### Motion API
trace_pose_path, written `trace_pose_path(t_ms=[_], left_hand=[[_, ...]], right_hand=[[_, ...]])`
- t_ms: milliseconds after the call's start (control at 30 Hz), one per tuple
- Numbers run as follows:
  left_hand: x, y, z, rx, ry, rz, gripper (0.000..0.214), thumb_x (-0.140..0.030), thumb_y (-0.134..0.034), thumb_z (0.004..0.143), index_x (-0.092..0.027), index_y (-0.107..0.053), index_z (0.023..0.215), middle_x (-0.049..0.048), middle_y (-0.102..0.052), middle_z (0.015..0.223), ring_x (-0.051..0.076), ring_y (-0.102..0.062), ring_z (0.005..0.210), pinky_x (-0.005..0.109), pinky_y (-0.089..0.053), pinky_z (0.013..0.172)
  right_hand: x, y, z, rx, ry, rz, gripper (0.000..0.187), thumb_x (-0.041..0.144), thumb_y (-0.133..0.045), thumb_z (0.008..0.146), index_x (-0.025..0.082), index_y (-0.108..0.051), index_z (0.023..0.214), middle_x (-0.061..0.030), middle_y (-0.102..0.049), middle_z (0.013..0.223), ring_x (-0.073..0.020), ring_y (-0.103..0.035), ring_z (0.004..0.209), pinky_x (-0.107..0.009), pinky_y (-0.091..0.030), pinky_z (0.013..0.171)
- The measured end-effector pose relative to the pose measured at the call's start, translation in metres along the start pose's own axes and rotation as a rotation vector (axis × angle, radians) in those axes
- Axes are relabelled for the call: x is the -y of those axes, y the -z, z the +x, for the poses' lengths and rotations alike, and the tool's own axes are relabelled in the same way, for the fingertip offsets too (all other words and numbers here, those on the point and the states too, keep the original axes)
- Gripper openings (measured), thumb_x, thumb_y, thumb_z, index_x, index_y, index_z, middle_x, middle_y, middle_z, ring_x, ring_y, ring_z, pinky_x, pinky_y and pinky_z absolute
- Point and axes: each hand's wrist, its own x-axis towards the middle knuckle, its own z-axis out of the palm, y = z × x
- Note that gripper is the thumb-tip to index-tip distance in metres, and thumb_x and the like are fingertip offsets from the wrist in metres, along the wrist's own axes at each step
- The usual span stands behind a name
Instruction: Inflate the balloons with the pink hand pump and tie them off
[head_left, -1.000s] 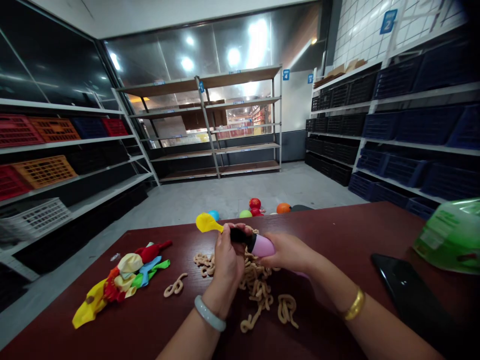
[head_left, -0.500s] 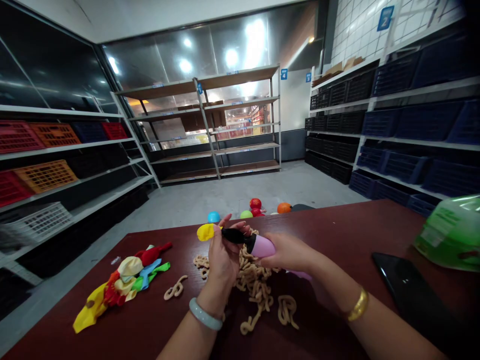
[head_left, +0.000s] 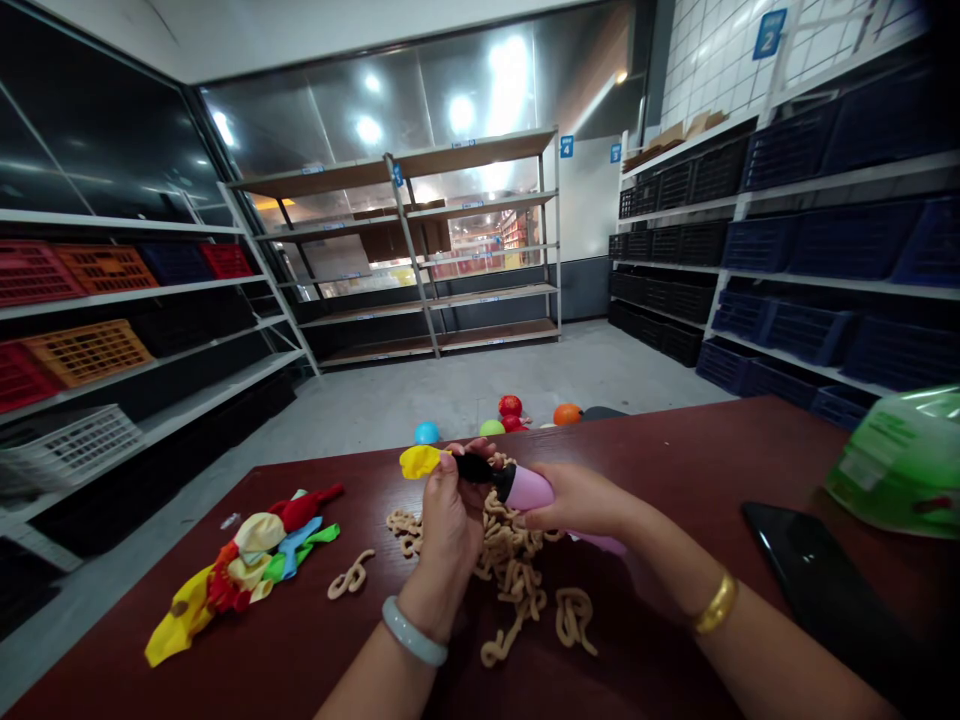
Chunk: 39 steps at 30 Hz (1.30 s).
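My left hand (head_left: 454,515) pinches a small, limp yellow balloon (head_left: 420,461) by its neck, against the tip of a black nozzle (head_left: 474,467). That nozzle belongs to a pink hand balloon pump (head_left: 529,489), which my right hand (head_left: 577,497) grips by its body. Part of the pump's pink lower end shows beneath my right wrist. Below both hands lies a heap of tan, string-like coiled pieces (head_left: 510,565). To the left sits a pile of uninflated balloons (head_left: 247,560) in yellow, red, cream, blue and green.
The dark red table (head_left: 300,640) holds a black phone (head_left: 795,560) and a green plastic package (head_left: 900,460) on the right. Beyond its far edge, inflated balloons (head_left: 510,406) rest on the floor. Shelves with crates (head_left: 90,352) line the sides.
The yellow balloon, the nozzle and my left hand have shifted slightly to the right. My left fingers sit a little lower. The balloon stays limp.
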Motion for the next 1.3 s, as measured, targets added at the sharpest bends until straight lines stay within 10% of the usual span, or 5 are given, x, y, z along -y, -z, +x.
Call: trace_pose_path(t_ms=[667,1033,1300], left_hand=[[-0.05,0.027,0.04,-0.149,-0.161,-0.086,0.018,-0.025,-0.064,0.088,-0.016,-0.054,0.078,0.0017,-0.055,0.075,0.015,-0.056,0.068,0.029,-0.047,0.061],[0.003,-0.009,0.001,-0.155,-0.12,0.08,0.025,-0.035,-0.069,0.083,-0.018,-0.051,0.081,0.0,-0.057,0.072,0.013,-0.055,0.062,0.025,-0.046,0.058],[-0.019,-0.001,0.014,-0.148,-0.129,0.044,0.021,-0.028,-0.068,0.083,-0.018,-0.05,0.079,-0.0006,-0.052,0.073,0.013,-0.053,0.063,0.026,-0.044,0.056]], right_hand=[[-0.003,0.004,0.0,-0.046,-0.043,-0.357,0.044,0.053,-0.074,0.066,0.026,-0.066,0.101,-0.0044,-0.074,0.089,-0.0257,-0.067,0.078,-0.029,-0.032,0.055],[0.015,-0.019,-0.002,-0.136,0.038,-0.26,0.039,0.048,-0.069,0.07,0.025,-0.066,0.101,-0.0046,-0.074,0.091,-0.0237,-0.066,0.076,-0.028,-0.032,0.056],[0.013,-0.019,0.001,-0.084,0.013,-0.239,0.044,0.05,-0.071,0.069,0.028,-0.065,0.107,-0.0033,-0.074,0.094,-0.0239,-0.067,0.079,-0.028,-0.033,0.056]])
